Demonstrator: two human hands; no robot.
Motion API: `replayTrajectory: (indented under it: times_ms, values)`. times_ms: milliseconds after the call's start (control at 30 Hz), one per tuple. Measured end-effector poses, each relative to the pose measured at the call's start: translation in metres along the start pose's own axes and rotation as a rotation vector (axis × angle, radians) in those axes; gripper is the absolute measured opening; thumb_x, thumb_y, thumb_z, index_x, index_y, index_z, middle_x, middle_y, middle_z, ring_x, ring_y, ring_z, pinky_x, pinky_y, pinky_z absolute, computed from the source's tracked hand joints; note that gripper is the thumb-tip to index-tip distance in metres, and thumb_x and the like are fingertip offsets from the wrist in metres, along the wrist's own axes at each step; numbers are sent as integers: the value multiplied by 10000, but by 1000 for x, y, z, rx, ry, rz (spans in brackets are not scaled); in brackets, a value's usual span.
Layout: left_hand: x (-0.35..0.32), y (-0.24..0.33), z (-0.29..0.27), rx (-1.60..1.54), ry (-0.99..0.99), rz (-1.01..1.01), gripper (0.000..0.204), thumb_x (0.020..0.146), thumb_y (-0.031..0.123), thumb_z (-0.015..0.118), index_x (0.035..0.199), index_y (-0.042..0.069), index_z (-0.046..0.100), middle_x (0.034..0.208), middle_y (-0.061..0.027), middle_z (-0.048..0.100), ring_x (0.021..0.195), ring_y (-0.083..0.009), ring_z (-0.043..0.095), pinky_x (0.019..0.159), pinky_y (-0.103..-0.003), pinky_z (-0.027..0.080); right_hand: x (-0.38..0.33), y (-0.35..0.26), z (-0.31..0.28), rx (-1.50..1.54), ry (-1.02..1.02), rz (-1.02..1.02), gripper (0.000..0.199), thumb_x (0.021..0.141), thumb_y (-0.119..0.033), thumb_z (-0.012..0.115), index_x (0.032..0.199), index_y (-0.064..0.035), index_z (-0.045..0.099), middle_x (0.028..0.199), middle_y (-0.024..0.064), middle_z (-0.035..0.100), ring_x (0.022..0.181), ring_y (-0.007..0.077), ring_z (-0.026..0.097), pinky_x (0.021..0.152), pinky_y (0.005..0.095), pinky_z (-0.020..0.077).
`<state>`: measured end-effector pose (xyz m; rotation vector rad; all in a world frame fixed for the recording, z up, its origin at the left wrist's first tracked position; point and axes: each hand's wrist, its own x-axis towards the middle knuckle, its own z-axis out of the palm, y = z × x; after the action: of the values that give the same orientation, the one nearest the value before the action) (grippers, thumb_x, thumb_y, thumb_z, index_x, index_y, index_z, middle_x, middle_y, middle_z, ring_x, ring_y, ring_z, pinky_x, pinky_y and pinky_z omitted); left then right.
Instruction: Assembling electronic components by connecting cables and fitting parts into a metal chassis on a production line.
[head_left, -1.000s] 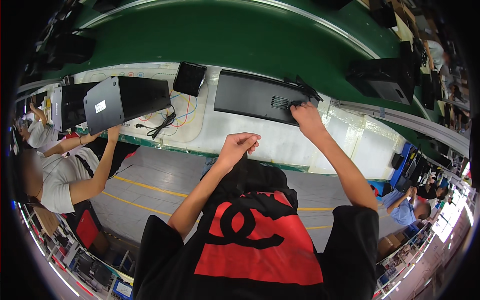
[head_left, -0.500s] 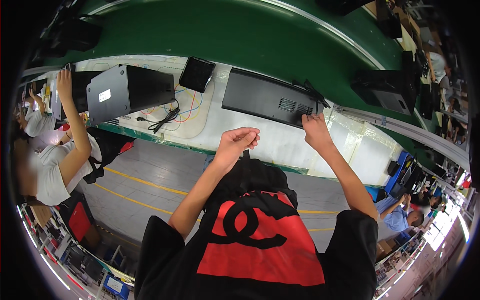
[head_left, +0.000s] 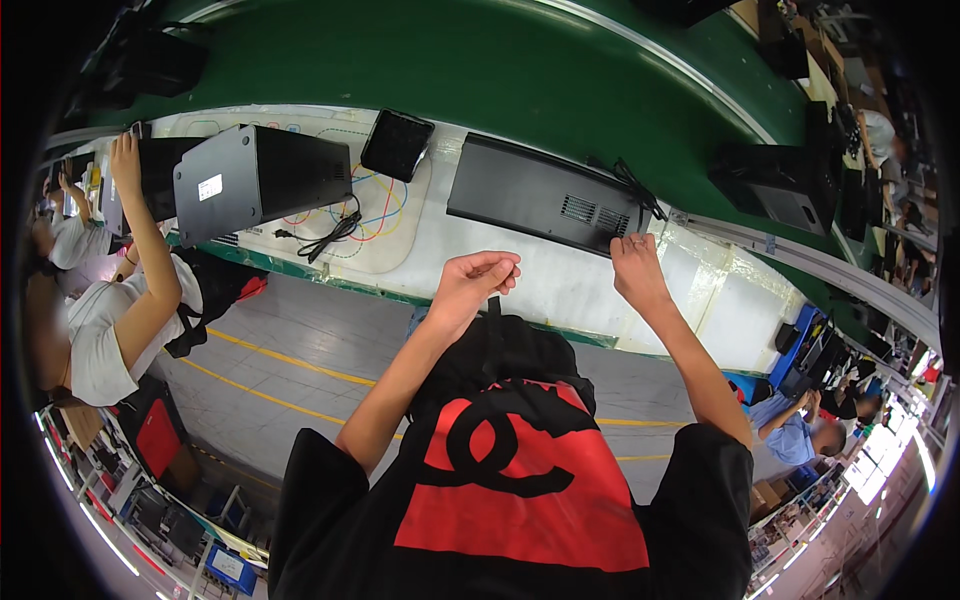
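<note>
Past the white surface, a wide green strip is taking up the far side. Left of me a big black box is resting on the surface, near a co-worker. Ahead, slightly right, my black vented unit is lying flat, long side facing me. Black tray is sitting between the two. My hands are working well apart. Right hand: fingers are bunching at the unit's near right corner; can't tell if they're touching or pinching anything. Left hand: thumb and fingers are meeting around the surface's near edge, nothing visible between them. Black cord is bunching at the unit's far right corner. Step in hand, my read: I'm checking or handling the vent end right-handed. Next move is probably calling for sure contact there, left hand steadying, cord kept clear.
</note>
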<state>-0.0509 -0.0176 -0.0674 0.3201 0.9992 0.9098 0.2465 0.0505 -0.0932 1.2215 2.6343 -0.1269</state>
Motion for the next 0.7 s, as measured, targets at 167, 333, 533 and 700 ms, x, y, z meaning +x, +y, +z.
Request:
replayTrajectory:
  times_ms: [167, 333, 533, 700]
  values:
    - [1, -1, 1, -1, 13, -8, 216, 928, 93, 594, 1072, -63, 637, 894, -70, 643, 758, -121, 569, 711, -257, 469, -3, 13, 8, 98, 88, -94, 119, 693, 24, 556, 766, -35, 483, 773, 144, 569, 851, 288, 534, 833, 390, 383]
    - [3, -4, 3, 1, 10, -17, 217, 929, 93, 594, 1072, -64, 637, 891, -69, 644, 757, -121, 572, 714, -258, 472, -5, 21, 0, 140, 13, -153, 130, 668, 43, 544, 776, -22, 510, 835, 150, 593, 897, 287, 537, 871, 377, 383]
    - [3, -6, 5, 14, 5, -28, 216, 929, 93, 593, 1072, -63, 637, 890, -68, 643, 756, -120, 573, 715, -260, 475, -2, 24, -6, 61, 10, -293, 123, 695, 23, 549, 805, -22, 515, 849, 129, 593, 919, 275, 540, 893, 368, 383]
    - [4, -7, 6, 10, -5, -23, 223, 928, 98, 597, 1076, -63, 635, 892, -67, 641, 759, -119, 572, 716, -259, 474, 3, 26, -9, 167, -16, -292, 141, 679, 47, 525, 782, -42, 485, 785, 125, 542, 900, 287, 525, 850, 375, 385]
